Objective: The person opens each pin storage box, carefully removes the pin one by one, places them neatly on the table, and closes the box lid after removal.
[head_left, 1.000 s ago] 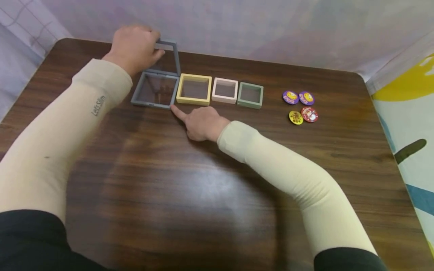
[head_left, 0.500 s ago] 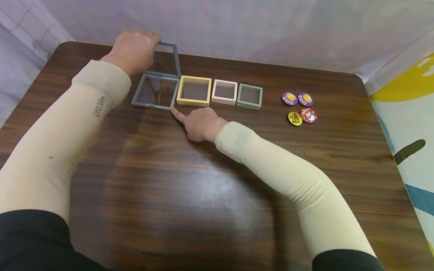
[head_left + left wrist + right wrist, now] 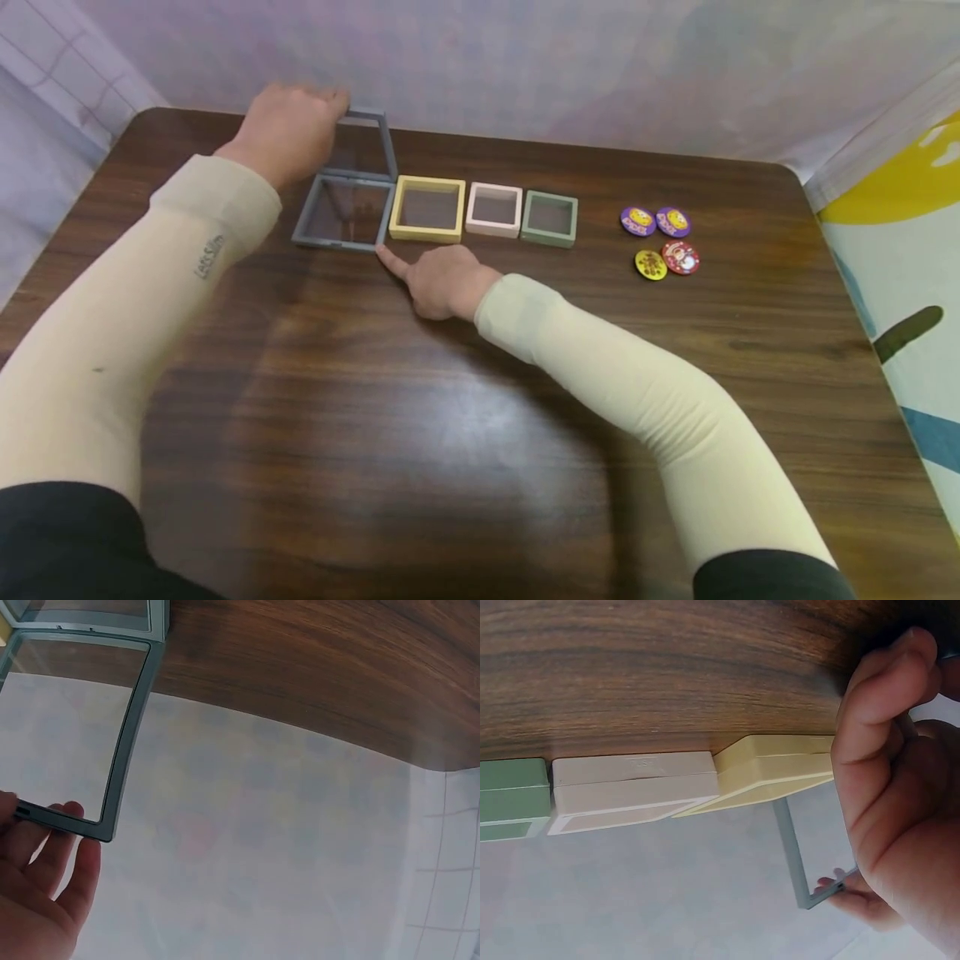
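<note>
A grey display frame (image 3: pixel 337 246) lies unfolded at the table's back left, its lid (image 3: pixel 387 146) raised on the hinge, with clear film in both halves. My left hand (image 3: pixel 285 133) grips the lid's upper edge; in the left wrist view its fingers (image 3: pixel 84 877) curl around the rim. At the frame's front right corner, my right hand (image 3: pixel 442 282) touches with a straight index finger, the other fingers folded in. A yellow frame (image 3: pixel 427 234) stands right beside the grey one. The right wrist view shows the right hand (image 3: pixel 900 787) hiding most of the grey frame.
A pink frame (image 3: pixel 492 227) and a green frame (image 3: pixel 549 237) continue the row rightward. Two purple badges (image 3: pixel 638 222), a yellow badge (image 3: pixel 650 264) and a red badge (image 3: pixel 681 257) lie farther right. Behind the table's back edge hangs a pale cloth (image 3: pixel 525 75).
The head view has tilted slightly, so everything sits a little lower. My left thumb, seen below the lid's edge a second ago, is now out of sight. The right hand keeps its place.
</note>
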`<act>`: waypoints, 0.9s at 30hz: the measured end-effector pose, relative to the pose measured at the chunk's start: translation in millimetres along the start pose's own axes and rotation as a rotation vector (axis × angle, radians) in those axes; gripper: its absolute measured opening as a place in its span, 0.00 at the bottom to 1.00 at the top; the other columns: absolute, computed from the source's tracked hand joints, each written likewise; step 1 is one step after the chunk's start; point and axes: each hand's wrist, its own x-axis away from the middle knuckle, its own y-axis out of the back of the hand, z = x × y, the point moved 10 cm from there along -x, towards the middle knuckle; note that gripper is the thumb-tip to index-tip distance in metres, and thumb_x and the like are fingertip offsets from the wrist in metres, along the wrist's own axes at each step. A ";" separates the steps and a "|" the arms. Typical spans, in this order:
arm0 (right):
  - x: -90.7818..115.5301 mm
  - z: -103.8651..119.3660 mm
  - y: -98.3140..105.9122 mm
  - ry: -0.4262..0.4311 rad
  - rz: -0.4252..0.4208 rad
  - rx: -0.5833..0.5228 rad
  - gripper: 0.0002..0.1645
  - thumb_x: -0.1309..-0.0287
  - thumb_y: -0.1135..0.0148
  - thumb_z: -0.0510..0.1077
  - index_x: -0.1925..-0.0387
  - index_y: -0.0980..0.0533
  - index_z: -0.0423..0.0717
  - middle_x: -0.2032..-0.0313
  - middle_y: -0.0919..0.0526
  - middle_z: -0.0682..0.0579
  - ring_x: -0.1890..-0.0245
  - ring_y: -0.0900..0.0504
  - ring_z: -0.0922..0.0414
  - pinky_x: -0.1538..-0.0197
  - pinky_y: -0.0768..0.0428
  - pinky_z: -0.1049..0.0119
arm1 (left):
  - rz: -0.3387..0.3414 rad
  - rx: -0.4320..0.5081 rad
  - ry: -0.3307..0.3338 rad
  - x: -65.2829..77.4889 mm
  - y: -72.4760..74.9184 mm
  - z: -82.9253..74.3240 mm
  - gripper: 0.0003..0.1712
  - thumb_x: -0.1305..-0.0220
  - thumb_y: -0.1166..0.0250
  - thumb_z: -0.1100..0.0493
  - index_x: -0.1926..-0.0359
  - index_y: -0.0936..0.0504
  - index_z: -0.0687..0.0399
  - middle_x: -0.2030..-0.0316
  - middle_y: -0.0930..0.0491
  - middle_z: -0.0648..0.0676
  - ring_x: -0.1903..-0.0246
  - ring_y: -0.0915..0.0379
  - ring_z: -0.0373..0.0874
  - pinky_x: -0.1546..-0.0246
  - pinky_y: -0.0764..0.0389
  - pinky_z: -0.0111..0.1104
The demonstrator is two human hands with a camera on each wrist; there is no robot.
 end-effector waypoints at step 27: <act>-3.8 -7.4 -0.5 -0.014 -0.004 -0.004 0.46 0.34 0.58 0.46 0.28 0.73 0.64 0.77 0.28 0.53 0.77 0.29 0.58 0.73 0.21 0.60 | 0.357 0.371 -0.138 16.9 -23.8 9.2 0.18 0.34 0.40 0.60 0.48 0.21 0.68 0.53 0.18 0.70 0.56 0.21 0.62 0.54 0.22 0.55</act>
